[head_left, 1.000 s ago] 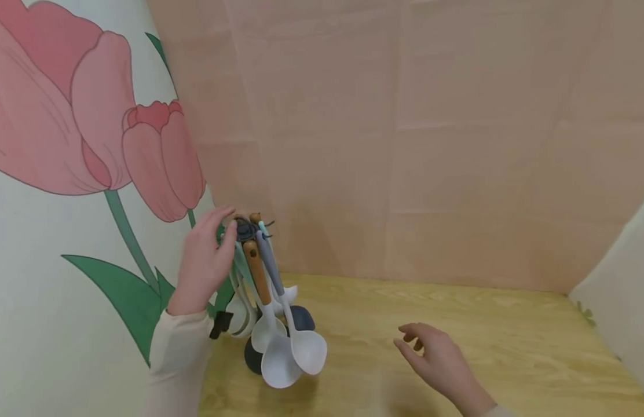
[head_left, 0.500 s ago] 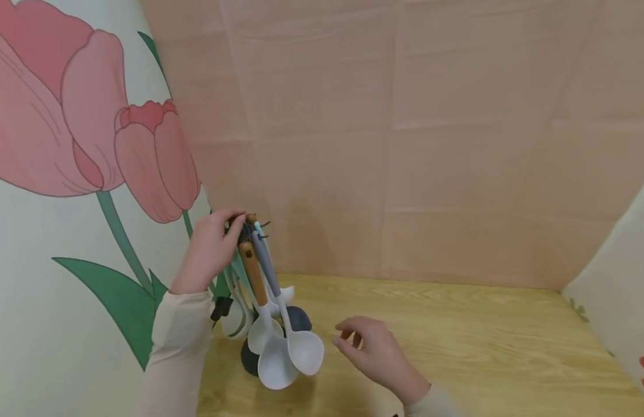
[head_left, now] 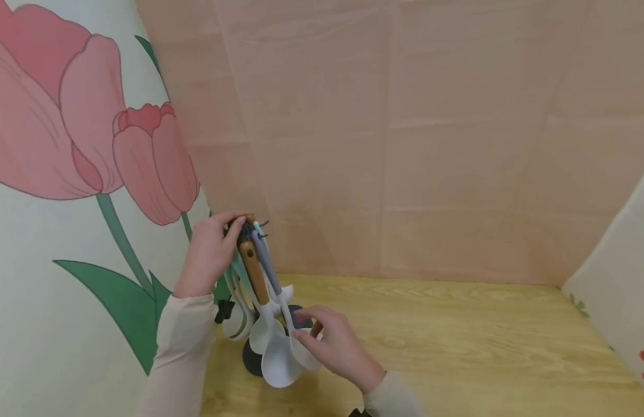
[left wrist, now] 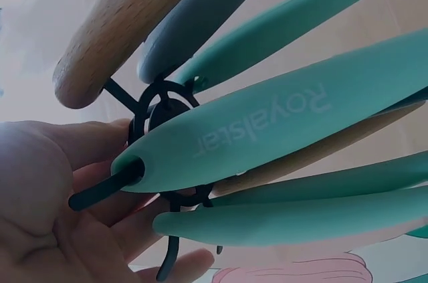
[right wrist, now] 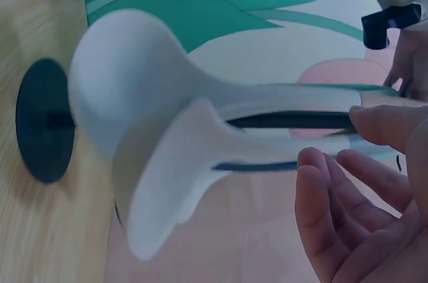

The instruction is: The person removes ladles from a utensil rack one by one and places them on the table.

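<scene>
So, left hand (head_left: 208,250) grips the rack (left wrist: 167,113) top; right hand (head_left: 339,344) half-open at the grey-handled ladle (head_left: 268,263) hanging there, touch unclear. Yanking sideways could snag the hook (head_left: 263,236), tip the rack.

The left hand (head_left: 208,252) partly hides the black hooked rack (head_left: 246,231), the right hand (head_left: 336,343) the white, grey-handled ladle (head_left: 303,355). The left-wrist view crops the mint-green, lettered handle (left wrist: 277,122).

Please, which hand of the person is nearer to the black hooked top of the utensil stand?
Left. The left hand grips the black hooked top; the right hand is well below it, beside the lower part of the hanging grey-handled utensil.
</scene>
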The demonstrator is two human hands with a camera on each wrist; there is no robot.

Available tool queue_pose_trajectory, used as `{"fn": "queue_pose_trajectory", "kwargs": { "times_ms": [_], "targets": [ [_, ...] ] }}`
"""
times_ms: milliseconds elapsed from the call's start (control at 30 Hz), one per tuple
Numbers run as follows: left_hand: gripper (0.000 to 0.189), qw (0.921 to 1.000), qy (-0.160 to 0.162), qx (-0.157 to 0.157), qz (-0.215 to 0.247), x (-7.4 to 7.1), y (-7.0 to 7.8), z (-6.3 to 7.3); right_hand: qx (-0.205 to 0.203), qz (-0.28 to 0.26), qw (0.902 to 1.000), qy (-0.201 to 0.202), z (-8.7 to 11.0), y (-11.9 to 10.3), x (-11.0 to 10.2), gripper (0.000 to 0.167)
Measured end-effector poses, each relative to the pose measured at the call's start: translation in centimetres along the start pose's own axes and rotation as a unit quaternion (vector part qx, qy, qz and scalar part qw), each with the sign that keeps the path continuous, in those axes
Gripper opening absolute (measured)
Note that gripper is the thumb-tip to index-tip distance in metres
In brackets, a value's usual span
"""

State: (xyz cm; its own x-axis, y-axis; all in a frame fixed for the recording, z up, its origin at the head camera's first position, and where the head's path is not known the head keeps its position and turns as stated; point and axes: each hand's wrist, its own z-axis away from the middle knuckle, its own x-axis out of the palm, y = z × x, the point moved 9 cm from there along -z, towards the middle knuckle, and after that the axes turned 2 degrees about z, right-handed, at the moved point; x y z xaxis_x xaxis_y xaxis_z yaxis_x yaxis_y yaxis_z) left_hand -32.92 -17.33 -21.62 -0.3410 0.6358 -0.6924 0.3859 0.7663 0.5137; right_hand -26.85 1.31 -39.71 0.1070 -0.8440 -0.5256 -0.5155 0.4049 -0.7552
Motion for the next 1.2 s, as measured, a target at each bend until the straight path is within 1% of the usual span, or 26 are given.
{"fn": "queue_pose_trajectory", "kwargs": {
  "times_ms": [167,300,433,567,767,867,1000,1100,1200],
  "targets": [
    [0.031,0.9997,0.021,0.009,-0.009,-0.2,0.6,-0.1,0.001,-0.019,0.9998,0.001,-0.8,-0.2,0.9,0.029],
    [0.030,0.9994,0.028,0.008,-0.018,-0.3,0.8,-0.3,0.000,-0.036,0.9993,-0.005,-1.2,-0.3,1.6,0.028],
    [0.029,0.9995,0.024,0.001,-0.021,-0.3,0.8,-0.5,0.004,-0.048,0.9988,-0.004,-1.6,-0.2,2.0,0.028],
    [0.029,0.9996,0.014,-0.002,-0.025,-0.4,0.4,-0.8,0.015,-0.062,0.9979,-0.001,-2.0,0.0,2.4,0.029],
    [0.028,0.9996,0.010,0.006,-0.025,-0.5,0.0,-0.9,0.023,-0.089,0.9957,-0.009,-2.5,0.4,3.3,0.034],
    [0.028,0.9996,0.013,0.009,-0.023,-0.5,0.1,-0.9,0.030,-0.088,0.9957,-0.006,-2.7,0.6,3.4,0.034],
    [0.029,0.9997,0.015,0.002,-0.019,-0.4,0.0,-0.9,0.039,-0.083,0.9958,-0.001,-3.0,0.8,3.5,0.030],
    [0.030,0.9996,0.025,-0.003,-0.011,-0.4,-0.1,-0.8,0.035,-0.082,0.9960,0.003,-3.3,0.9,3.6,0.028],
    [0.030,0.9992,0.041,0.000,0.000,-0.5,-0.1,-0.6,0.032,-0.083,0.9960,0.004,-3.5,0.9,3.9,0.025]
  ]
}}
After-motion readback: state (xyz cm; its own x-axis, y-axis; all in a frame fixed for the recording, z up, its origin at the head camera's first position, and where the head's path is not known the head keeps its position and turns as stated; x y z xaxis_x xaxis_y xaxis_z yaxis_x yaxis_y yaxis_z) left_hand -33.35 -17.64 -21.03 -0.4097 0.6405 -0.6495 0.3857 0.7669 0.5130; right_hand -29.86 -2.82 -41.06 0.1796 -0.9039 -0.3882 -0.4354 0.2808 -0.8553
